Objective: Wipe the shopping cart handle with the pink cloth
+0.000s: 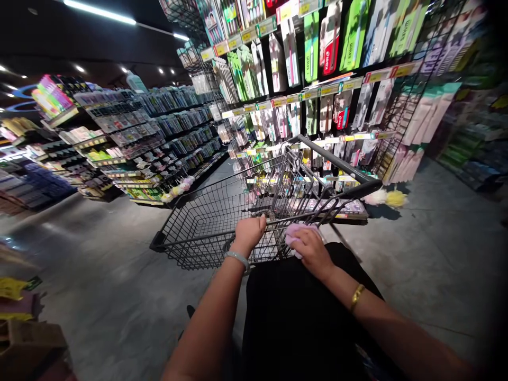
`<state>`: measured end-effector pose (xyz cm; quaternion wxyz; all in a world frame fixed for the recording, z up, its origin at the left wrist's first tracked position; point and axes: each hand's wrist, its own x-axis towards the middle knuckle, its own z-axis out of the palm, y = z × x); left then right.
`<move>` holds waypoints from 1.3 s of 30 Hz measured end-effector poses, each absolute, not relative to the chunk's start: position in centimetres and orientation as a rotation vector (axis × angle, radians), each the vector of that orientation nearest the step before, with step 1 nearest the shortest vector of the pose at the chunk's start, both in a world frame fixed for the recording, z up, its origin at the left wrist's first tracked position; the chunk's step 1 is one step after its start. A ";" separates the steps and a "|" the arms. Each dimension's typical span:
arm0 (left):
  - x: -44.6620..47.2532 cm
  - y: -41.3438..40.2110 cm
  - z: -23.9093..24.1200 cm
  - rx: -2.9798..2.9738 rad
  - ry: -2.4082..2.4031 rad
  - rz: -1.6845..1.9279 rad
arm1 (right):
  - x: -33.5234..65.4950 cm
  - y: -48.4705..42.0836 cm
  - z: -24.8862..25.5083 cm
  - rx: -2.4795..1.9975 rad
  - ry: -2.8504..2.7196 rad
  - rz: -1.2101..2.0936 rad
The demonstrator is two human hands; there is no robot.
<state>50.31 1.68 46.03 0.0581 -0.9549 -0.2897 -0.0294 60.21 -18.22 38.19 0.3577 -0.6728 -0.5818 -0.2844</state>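
Note:
A black wire shopping cart (214, 211) stands sideways in front of me, its handle (337, 166) toward the right. My left hand (250, 233) is closed around the cart's near top rim. Just right of it, my right hand (311, 248) grips a crumpled lilac cloth (296, 233), close to the same rim. Whether that cloth touches the rim I cannot tell. Wire mesh and floor show through the basket.
Beyond the cart rises a display rack (293, 100) hung with packaged goods in rows. Longer shelves (159, 132) of packets run along the left. A cardboard box (32, 344) sits at lower left. Grey floor (103, 280) lies between.

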 end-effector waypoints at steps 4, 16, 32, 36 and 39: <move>50.8 1.2 45.5 -2.858 -0.928 -0.109 | 61.1 -18.0 39.7 -1.732 -1.369 -0.707; 51.4 0.9 45.1 -2.812 -0.966 -0.155 | 60.6 -17.0 40.7 -1.709 -1.280 -0.652; 51.3 0.6 45.1 -2.816 -0.817 -0.125 | 59.8 -13.9 42.6 -1.684 -1.406 -0.548; 51.2 0.6 45.2 -2.815 -0.799 -0.106 | 59.3 -13.0 41.8 -1.638 -1.464 -0.552; 51.2 0.5 45.2 -2.821 -0.810 -0.131 | 60.0 -13.6 43.2 -1.619 -1.413 -0.509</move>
